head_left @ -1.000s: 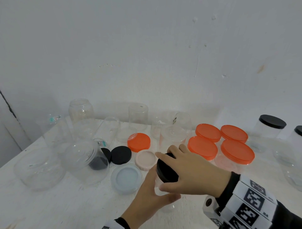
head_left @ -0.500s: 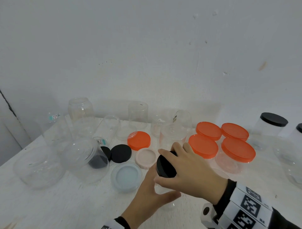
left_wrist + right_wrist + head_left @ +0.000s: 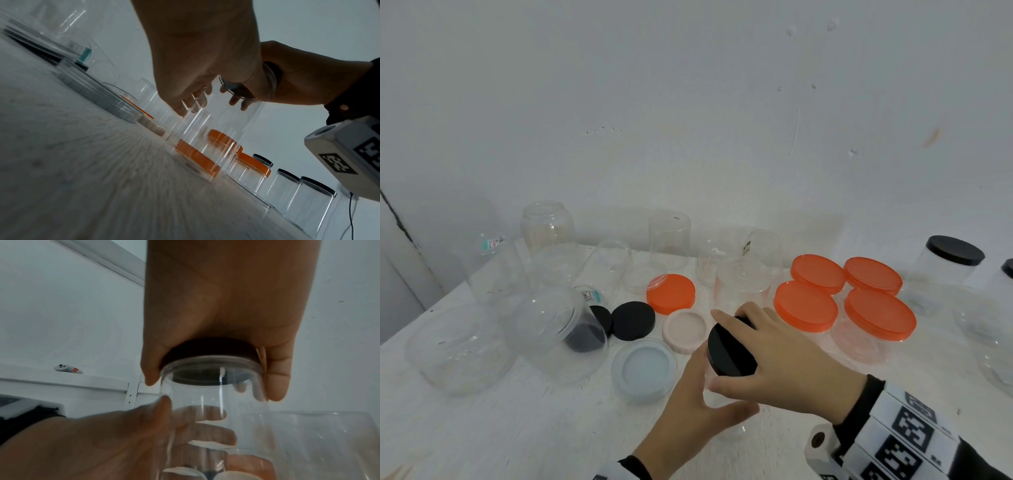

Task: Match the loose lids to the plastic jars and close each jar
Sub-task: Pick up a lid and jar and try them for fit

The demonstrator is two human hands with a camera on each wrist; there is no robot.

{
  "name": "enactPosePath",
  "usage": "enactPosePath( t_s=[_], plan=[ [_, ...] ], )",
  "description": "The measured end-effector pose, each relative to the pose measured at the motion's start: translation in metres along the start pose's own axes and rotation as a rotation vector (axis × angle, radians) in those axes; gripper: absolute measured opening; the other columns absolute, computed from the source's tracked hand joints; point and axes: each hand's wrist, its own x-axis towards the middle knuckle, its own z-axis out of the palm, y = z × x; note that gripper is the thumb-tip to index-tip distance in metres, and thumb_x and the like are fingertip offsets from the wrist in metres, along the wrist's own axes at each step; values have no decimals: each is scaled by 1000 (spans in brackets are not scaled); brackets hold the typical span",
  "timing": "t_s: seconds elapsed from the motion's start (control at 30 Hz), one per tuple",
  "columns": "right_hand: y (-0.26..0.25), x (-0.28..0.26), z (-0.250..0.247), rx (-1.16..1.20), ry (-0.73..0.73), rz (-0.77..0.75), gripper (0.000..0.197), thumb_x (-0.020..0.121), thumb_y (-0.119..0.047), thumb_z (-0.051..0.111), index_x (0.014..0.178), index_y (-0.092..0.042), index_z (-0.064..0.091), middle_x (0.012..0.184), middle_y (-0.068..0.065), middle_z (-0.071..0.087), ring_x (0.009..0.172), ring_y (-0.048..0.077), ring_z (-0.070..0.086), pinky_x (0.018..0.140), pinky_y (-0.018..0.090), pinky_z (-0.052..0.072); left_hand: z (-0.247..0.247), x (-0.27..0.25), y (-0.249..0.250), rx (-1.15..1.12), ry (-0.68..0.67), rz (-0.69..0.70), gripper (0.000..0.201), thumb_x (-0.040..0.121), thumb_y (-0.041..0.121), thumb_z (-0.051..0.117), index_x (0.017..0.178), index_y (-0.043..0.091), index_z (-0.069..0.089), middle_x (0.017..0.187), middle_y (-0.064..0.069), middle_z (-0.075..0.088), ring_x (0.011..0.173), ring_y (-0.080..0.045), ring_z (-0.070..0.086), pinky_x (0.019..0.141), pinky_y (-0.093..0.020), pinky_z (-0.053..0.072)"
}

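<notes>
A clear plastic jar (image 3: 218,410) stands near the table's front, and my left hand (image 3: 698,407) grips its body with fingers wrapped round it. On its mouth sits a black lid (image 3: 727,349), also seen as the black lid (image 3: 207,347) from below; my right hand (image 3: 780,359) grips it from above, fingers curled over its edge. In the left wrist view the jar (image 3: 216,129) rises from the table with both hands at its top. Loose lids lie to the left: black (image 3: 633,320), orange (image 3: 671,298), pink (image 3: 685,330), pale blue (image 3: 643,368).
Several open clear jars (image 3: 548,236) stand and lie at the back and left. Orange-lidded jars (image 3: 878,318) cluster right of my hands. Black-lidded jars (image 3: 948,267) stand at the far right. A white wall runs behind the table (image 3: 482,428).
My right hand has turned slightly on the black lid, fingers shifting round its edge. The left hand keeps its grip on the jar. The view drifted slightly.
</notes>
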Motion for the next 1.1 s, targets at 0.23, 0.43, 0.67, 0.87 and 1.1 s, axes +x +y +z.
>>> enactPosePath(
  t_s=[0.23,0.43,0.67,0.87,1.1],
  plan=[
    [1,-1,5,7,36,23,87,68,-81,33,145,-43,19,118,-14,32,107,9,35,90,26,44,-1,1,-6,-1,-13,51,82,66,46,81,134,52,36,134,24,49,126,3,46,101,-25,44],
    [-6,-4,11,-6,94,104,82,73,-78,34,145,-40,21,121,-11,34,108,13,37,95,30,40,0,2,-6,4,27,48,76,59,65,78,118,74,32,126,41,46,118,19,42,78,5,37],
    [-15,-5,19,-59,159,200,78,79,-76,34,146,-38,21,126,-8,35,112,15,38,100,32,34,0,2,-10,15,30,16,76,58,63,79,112,79,29,121,48,44,111,26,41,71,9,34],
    [-14,-6,21,10,172,190,77,80,-73,38,146,-37,20,127,-9,31,113,13,33,100,29,34,-1,2,-9,7,22,13,76,61,56,79,113,79,29,121,47,44,111,26,41,72,7,35],
    [-9,-5,27,100,213,141,80,79,-71,46,148,-37,23,127,-13,30,113,7,29,92,17,30,0,1,-10,19,29,-9,77,54,68,78,111,80,27,120,47,45,114,22,42,82,4,36]
  ],
)
